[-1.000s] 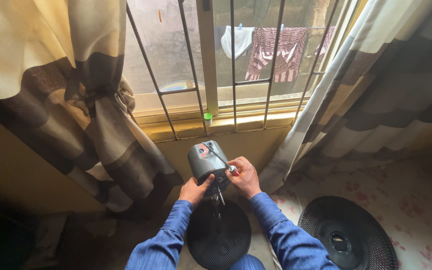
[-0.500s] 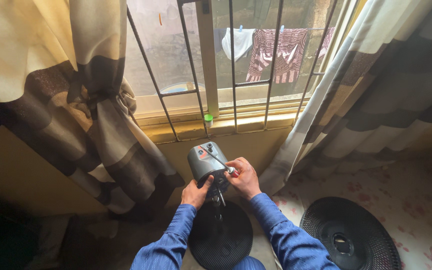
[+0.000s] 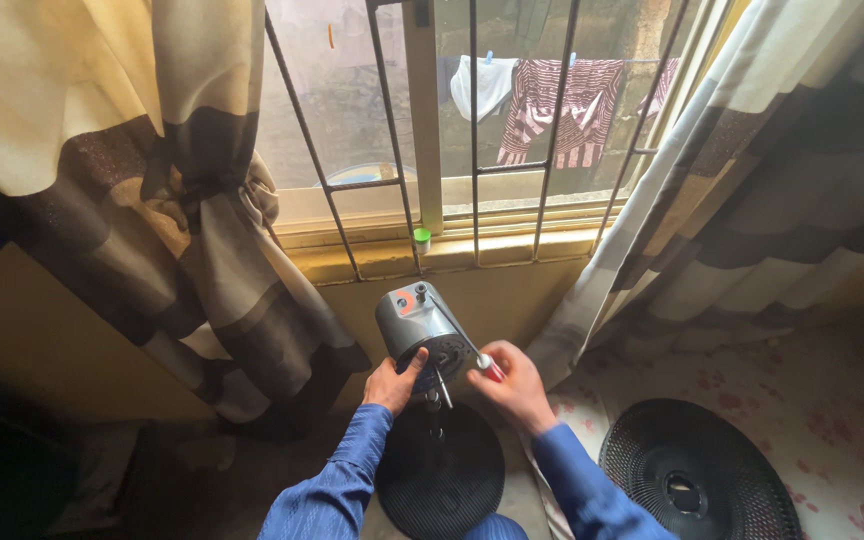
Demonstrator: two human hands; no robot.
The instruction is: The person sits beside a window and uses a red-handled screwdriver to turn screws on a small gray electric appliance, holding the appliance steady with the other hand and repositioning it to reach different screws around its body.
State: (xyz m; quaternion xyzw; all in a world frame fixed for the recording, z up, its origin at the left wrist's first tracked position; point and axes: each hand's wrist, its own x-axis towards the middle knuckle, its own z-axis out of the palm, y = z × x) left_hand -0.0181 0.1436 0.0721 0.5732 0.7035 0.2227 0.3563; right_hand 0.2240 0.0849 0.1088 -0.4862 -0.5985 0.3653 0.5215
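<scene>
A grey fan motor housing [image 3: 415, 322] stands on a thin post above a round black base [image 3: 440, 478], right below the window sill. My left hand [image 3: 393, 381] grips the lower left of the housing. My right hand [image 3: 514, 384] holds a screwdriver with a red handle [image 3: 485, 364], and its shaft reaches up and left against the housing. Both sleeves are blue.
A round black fan grille [image 3: 697, 478] lies on the patterned floor at the right. Striped curtains [image 3: 192, 200] hang on both sides of the barred window [image 3: 472, 130]. A small green-capped bottle [image 3: 421, 240] sits on the sill. Laundry hangs outside.
The view has shifted slightly. Both hands stay on the motor housing and the screwdriver, with only small movements.
</scene>
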